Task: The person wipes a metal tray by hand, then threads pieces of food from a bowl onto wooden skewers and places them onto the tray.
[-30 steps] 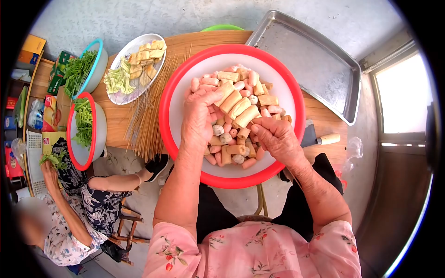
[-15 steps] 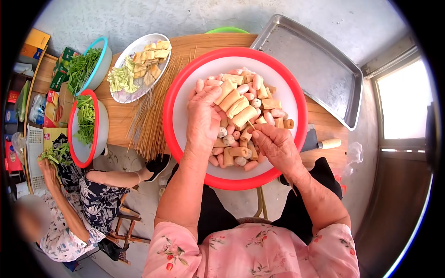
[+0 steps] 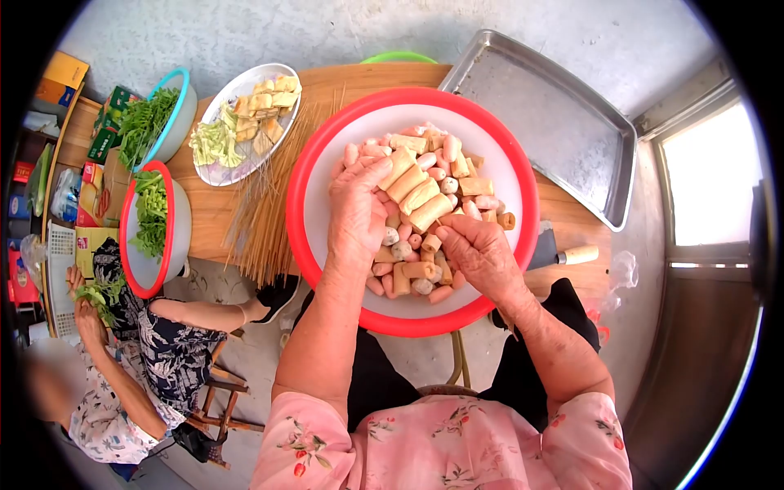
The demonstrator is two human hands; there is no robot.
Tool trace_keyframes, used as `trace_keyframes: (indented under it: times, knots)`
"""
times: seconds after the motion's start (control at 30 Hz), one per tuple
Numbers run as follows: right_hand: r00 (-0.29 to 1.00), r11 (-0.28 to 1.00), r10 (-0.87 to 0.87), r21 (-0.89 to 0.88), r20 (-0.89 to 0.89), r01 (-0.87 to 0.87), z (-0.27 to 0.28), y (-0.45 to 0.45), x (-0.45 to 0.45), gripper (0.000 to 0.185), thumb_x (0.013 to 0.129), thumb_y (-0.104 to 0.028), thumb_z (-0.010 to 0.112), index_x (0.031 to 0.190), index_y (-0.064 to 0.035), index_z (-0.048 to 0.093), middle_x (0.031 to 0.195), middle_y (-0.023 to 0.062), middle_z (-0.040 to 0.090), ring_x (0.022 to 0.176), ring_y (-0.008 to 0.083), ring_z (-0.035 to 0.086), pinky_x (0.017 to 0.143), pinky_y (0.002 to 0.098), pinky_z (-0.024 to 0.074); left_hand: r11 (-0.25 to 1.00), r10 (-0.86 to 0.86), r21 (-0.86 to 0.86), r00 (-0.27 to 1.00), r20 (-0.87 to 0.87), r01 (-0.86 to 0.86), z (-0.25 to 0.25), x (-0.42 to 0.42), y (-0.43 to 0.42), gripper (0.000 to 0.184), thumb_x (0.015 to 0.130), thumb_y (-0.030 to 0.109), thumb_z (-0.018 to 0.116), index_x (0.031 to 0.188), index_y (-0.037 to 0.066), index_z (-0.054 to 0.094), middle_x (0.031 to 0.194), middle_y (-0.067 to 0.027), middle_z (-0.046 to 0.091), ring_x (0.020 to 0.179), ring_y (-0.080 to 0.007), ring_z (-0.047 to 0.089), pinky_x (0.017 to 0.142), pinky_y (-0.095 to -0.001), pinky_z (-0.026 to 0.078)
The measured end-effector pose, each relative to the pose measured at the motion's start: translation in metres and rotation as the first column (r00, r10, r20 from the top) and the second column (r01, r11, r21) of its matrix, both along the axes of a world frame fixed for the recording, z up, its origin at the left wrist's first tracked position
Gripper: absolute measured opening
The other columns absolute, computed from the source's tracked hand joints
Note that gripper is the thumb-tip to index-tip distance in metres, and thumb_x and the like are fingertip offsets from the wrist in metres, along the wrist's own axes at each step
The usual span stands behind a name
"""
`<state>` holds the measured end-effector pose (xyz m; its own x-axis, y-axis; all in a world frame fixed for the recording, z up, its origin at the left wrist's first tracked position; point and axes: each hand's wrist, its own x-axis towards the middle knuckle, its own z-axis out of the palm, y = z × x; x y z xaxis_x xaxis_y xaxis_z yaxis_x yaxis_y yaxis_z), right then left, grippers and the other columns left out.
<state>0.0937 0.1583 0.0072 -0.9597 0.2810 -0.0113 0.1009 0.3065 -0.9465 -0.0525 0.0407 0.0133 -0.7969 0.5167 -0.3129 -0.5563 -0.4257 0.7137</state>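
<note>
My left hand (image 3: pixel 358 208) is closed round a row of several tan tofu skin rolls (image 3: pixel 418 194), lined up side by side. My right hand (image 3: pixel 480 249) pinches a thin bamboo skewer (image 3: pixel 442 221) just below the lowest roll of that row. Only a short bit of the skewer shows between the roll and my fingertips. Both hands are over a big white basin with a red rim (image 3: pixel 529 204). Heaped in it are more tofu skin rolls, small pink sausages (image 3: pixel 441 294) and pale speckled balls (image 3: pixel 401 250).
Loose bamboo skewers (image 3: pixel 265 220) lie left of the basin, near an oval plate (image 3: pixel 237 175) of cut pieces. Two basins of greens (image 3: pixel 151 214) stand farther left. A metal tray (image 3: pixel 547 114) and a wooden-handled knife (image 3: pixel 578 255) are at right. A seated person (image 3: pixel 122 384) handles leafy greens.
My right hand has shifted slightly up and left, nearer the rolls, and less skewer shows between. The seated person's second hand has come into view at the greens.
</note>
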Motion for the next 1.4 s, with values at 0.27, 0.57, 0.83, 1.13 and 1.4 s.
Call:
trace_keyframes:
  times: [0.27,0.57,0.83,1.13,1.4]
  knots:
    - [0.978,0.979,0.016,-0.201,0.207,0.026,0.033,0.001,0.006,0.012,0.089,-0.008,0.057,0.093,0.0025,0.059,0.073,0.0063,0.053,0.065,0.0162,0.057,0.054,0.0294,0.0469,0.983,0.183,-0.006,0.98,0.08,-0.183,0.004,-0.003,-0.005,0.019,0.088,0.008,0.056,0.106,0.0,0.058,0.106,-0.0107,0.061,0.091,-0.0202,0.063,0.076,-0.0344,0.056]
    - [0.986,0.999,0.012,0.038,0.165,-0.019,0.029,0.022,0.026,0.018,0.088,-0.012,0.058,0.099,0.0014,0.061,0.064,0.0023,0.054,0.056,0.0088,0.048,0.051,0.0245,0.0417,0.98,0.196,0.008,0.98,0.043,-0.197,-0.004,-0.001,-0.03,0.032,0.088,0.014,0.056,0.115,-0.004,0.053,0.106,-0.0154,0.06,0.096,-0.023,0.061,0.085,-0.0373,0.051]
    - [0.995,0.969,-0.069,0.243,0.068,0.05,0.02,-0.001,0.093,0.015,0.083,-0.011,0.06,0.091,0.0005,0.065,0.056,0.0093,0.053,0.051,0.0154,0.051,0.053,0.0306,0.0448,0.985,0.009,-0.17,1.0,-0.024,-0.013,-0.021,0.044,-0.065,0.033,0.089,0.015,0.057,0.115,-0.003,0.049,0.103,-0.0146,0.06,0.095,-0.0242,0.061,0.079,-0.0398,0.053]
    - [0.903,0.879,-0.325,-0.262,0.281,0.398,0.005,-0.026,0.141,0.018,0.087,-0.013,0.058,0.095,0.002,0.064,0.06,0.0003,0.052,0.047,0.0084,0.046,0.042,0.0226,0.0379,0.937,-0.27,0.202,0.958,-0.101,0.286,0.013,0.114,-0.159,0.044,0.087,0.022,0.059,0.125,0.002,0.046,0.109,-0.019,0.06,0.085,-0.0253,0.064,0.059,-0.0296,0.054]
    - [0.935,0.815,-0.213,-0.477,0.284,0.33,0.0,-0.036,0.156,0.022,0.09,-0.014,0.055,0.101,0.0037,0.061,0.062,0.0033,0.054,0.044,0.0101,0.048,0.04,0.0233,0.0408,0.921,-0.198,0.321,0.976,-0.094,0.218,-0.011,0.127,-0.174,0.049,0.087,0.023,0.059,0.129,0.003,0.043,0.113,-0.0198,0.057,0.087,-0.0245,0.063,0.05,-0.0264,0.053]
